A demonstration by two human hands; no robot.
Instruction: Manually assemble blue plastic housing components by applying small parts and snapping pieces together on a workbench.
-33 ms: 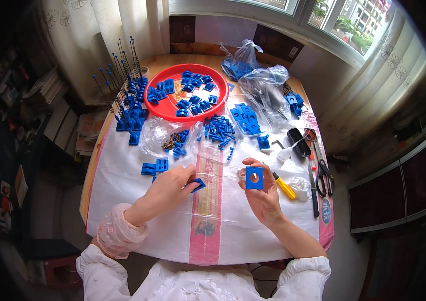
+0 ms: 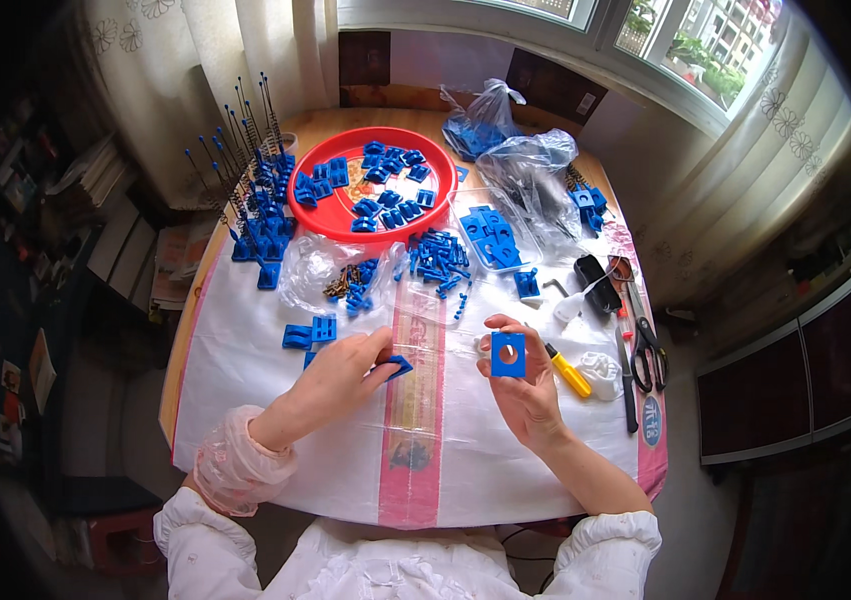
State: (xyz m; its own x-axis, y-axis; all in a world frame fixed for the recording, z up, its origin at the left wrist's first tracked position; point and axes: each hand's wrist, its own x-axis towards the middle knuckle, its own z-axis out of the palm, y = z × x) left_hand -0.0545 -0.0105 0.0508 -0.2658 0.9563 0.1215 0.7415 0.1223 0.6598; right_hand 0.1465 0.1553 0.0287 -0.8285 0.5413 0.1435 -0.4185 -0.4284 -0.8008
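Your right hand [image 2: 525, 395]: fingers pinch blue square plate w/ round hole [image 2: 507, 354], held upright above white cloth [image 2: 505, 460]. Your left hand [image 2: 340, 375]: fingertips closed on small blue part [image 2: 397, 366], low over cloth. Surroundings: yellow-handled screwdriver [image 2: 569, 371] just right of plate; scissors [image 2: 645, 345] farther right; red tray [image 2: 372, 183] of blue parts far side; clear bag [image 2: 330, 275] w/ screws between tray & left hand.

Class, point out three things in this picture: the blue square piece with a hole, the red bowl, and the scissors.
Blue square piece [image 2: 508, 355], head view, on its flat face beside the hole.
Red bowl [image 2: 302, 213], head view, on its left rim.
Scissors [image 2: 648, 360], head view, on the black handle loops.
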